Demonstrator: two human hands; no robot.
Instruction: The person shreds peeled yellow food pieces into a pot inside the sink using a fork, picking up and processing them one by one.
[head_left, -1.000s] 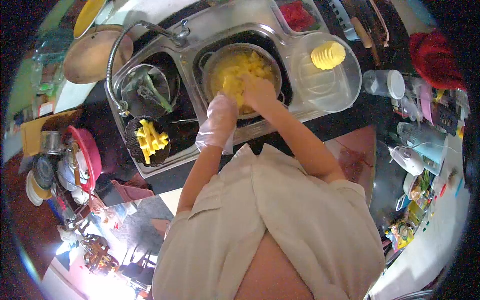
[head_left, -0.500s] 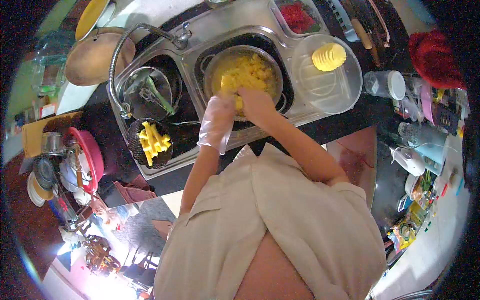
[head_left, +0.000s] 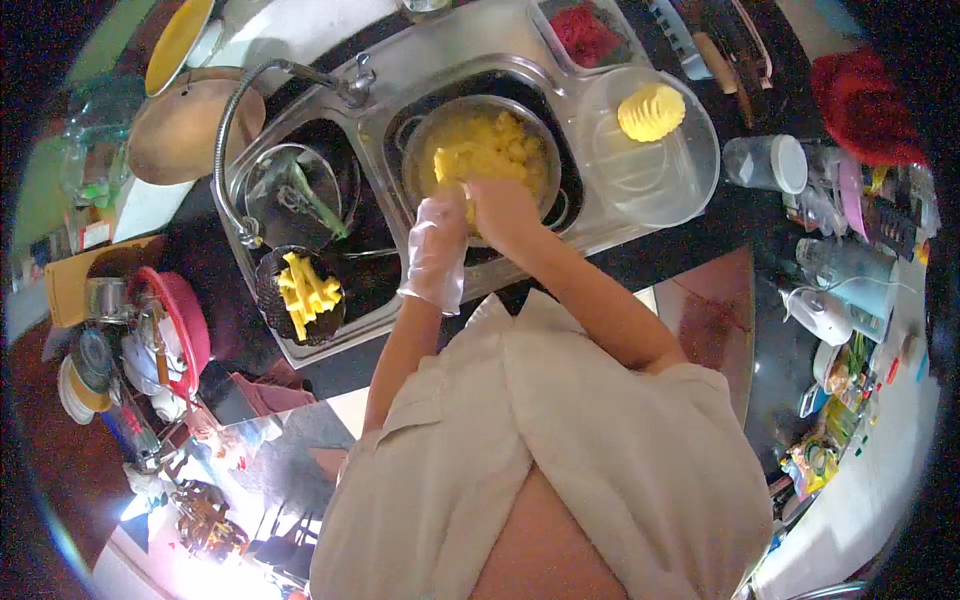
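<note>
Over a metal pot (head_left: 552, 150) in the right sink basin, both hands work close together. My left hand (head_left: 440, 225), in a clear plastic glove, is closed around a piece of pineapple (head_left: 445, 163) whose yellow end shows above the fingers. Bare and closed, my right hand (head_left: 508, 212) presses against the left one; what it grips is hidden. Yellow pineapple chunks (head_left: 505, 135) lie in the pot beyond the hands. A peeled pineapple with spiral grooves (head_left: 651, 112) rests on a clear plastic tray (head_left: 640, 190) to the right.
Long pineapple strips (head_left: 305, 285) sit in a black basket (head_left: 268, 290) at the sink's left corner. The left basin holds a clear bowl (head_left: 262, 200) with green leaves. A faucet (head_left: 355, 85) arches over that side. A container of red shreds (head_left: 585, 35) stands behind the tray.
Both hands stay together over the pot, with only small shifts of the fingers. The whole view has shifted slightly; nothing was visibly put down or picked up.
</note>
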